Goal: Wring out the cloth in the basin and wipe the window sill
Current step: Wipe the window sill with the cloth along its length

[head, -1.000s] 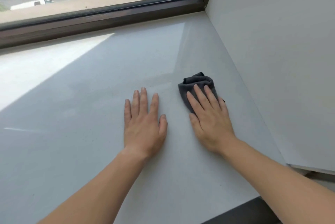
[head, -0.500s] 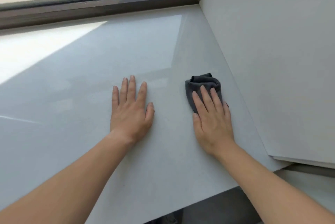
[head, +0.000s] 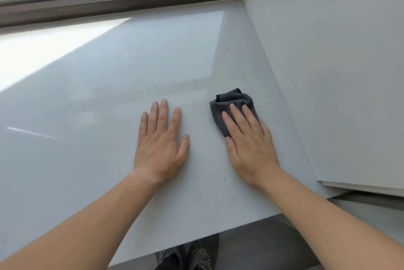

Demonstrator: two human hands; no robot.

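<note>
Looked down on a big glossy white window sill [head: 109,99], tucked into a corner between a dark brown window frame [head: 120,3] up past the fingertips and a plain white side wall [head: 328,73] off to the right of the right hand. Caught a bright patch of sun [head: 43,51] way out left of the left hand, well apart from either palm.

Had the left hand [head: 160,145] laid flat on the bare sill, palm down, fingers straight and a bit spread, gripping nothing at all. Had the right hand [head: 249,145] near it, also flat, straight fingers pressed down on a small dark grey cloth [head: 234,101]. No curl round it, no pinch, just pushed down from on top.

Found the cloth bunched and folded under those fingers, poking out ahead of the fingertips and a little to their left, resting on the sill, near the side wall but apart from it. Saw a bare strip of sill between the two hands, so no contact there.

Spotted grey laced shoes [head: 188,256] on a dark floor below the sill's near edge, between the two forearms.
</note>
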